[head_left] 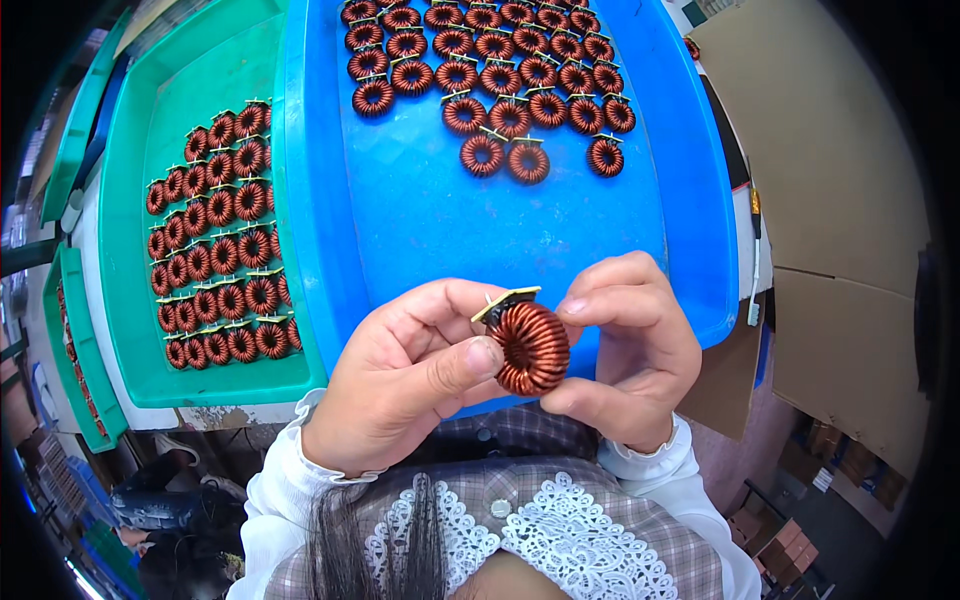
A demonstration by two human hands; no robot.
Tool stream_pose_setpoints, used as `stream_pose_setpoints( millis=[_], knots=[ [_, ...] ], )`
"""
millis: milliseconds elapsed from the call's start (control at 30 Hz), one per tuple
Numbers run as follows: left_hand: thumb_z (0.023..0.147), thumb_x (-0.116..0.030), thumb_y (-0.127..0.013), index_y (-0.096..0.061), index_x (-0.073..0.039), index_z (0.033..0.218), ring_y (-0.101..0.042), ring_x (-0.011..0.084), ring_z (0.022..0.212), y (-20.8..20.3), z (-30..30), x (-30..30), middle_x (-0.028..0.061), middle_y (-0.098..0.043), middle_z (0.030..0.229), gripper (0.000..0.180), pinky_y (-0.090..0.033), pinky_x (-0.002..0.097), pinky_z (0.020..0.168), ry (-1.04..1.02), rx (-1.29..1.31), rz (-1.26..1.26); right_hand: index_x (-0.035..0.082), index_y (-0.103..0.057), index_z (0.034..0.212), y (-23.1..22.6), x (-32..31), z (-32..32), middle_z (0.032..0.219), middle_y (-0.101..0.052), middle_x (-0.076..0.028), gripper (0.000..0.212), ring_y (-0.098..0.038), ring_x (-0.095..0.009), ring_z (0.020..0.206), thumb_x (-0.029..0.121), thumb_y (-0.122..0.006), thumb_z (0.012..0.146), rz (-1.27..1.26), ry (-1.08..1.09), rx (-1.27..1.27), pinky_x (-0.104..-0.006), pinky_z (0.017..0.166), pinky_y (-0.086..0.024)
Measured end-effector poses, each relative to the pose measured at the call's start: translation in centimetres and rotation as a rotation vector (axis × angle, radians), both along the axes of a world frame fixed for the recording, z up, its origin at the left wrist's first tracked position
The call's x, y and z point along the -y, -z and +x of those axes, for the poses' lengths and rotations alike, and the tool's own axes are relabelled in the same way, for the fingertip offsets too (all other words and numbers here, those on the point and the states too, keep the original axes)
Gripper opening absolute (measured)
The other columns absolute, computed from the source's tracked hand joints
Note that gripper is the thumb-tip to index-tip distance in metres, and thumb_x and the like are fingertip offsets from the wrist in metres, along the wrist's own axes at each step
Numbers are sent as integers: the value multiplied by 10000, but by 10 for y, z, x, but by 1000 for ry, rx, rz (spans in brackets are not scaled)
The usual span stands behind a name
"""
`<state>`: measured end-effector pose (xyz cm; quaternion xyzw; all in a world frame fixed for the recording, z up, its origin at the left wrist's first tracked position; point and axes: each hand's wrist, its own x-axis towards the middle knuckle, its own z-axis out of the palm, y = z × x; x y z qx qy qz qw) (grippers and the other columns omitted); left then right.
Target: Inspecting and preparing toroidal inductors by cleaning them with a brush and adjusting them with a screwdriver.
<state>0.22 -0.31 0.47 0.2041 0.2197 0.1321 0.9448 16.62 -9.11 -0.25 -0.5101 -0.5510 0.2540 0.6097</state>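
Between my two hands, above the near edge of the blue tray [480, 225], is a toroidal coil [540, 345] wound with copper wire, with a small yellowish board on its top. My left hand [405, 365] pinches the coil, its thumb on the near face and its fingers partly hidden behind. On the other side, my right hand [635, 345] curves round the coil, with finger and thumb tips at its right edge. Several matching coils with boards [505, 75] stand in rows at the far end of the blue tray.
A green tray [150, 385] at the left holds several rows of similar coils [225, 255]. Further left stands another narrow green tray [85, 340]. Cardboard [830, 170] lies at the right, and a brush with a yellow-black handle [755, 225] rests beside the blue tray.
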Motion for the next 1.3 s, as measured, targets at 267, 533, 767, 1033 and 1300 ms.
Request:
stream_pose_setpoints(
  millis=[267,533,767,1033,1300],
  knots=[
    [840,-51,-587,-452,4,1053,-556,206,1026,3,-1,2,132,-557,1075,258,-466,388,908,-81,54,-40,-24,-608,960,0,5,-5,882,-589,-129,341,-555,-131,656,8,-739,646,-39,25,-71,-231,579,-447],
    [860,-71,-560,-471,1,1067,-563,200,1018,1,0,-3,124,-562,1088,236,-457,393,918,-37,-40,-58,-29,-613,947,0,1,-5,850,-616,-125,307,-567,-131,656,-9,-723,661,-55,34,-134,-235,588,-447],
    [855,-33,-554,-454,27,1131,-571,167,970,-4,10,0,110,-573,1062,299,-463,293,849,-79,-90,130,-30,-645,806,-12,2,1,823,-644,-124,115,-611,-163,718,-59,-684,701,-122,109,-227,-260,633,-466],
    [866,-25,-522,-468,29,1114,-566,194,974,3,4,9,121,-560,1052,259,-469,333,868,-104,-142,311,-26,-639,816,1,10,-3,857,-622,-86,66,-604,-115,771,-28,-650,751,-231,-22,-463,-225,671,-504],
    [909,-88,-474,-457,-2,1150,-571,195,937,-2,3,5,103,-543,1043,256,-459,390,904,-118,-39,255,-32,-622,884,4,7,-11,862,-625,-81,117,-603,-102,758,-11,-626,768,-147,-1,-376,-228,672,-506]
  ],
)
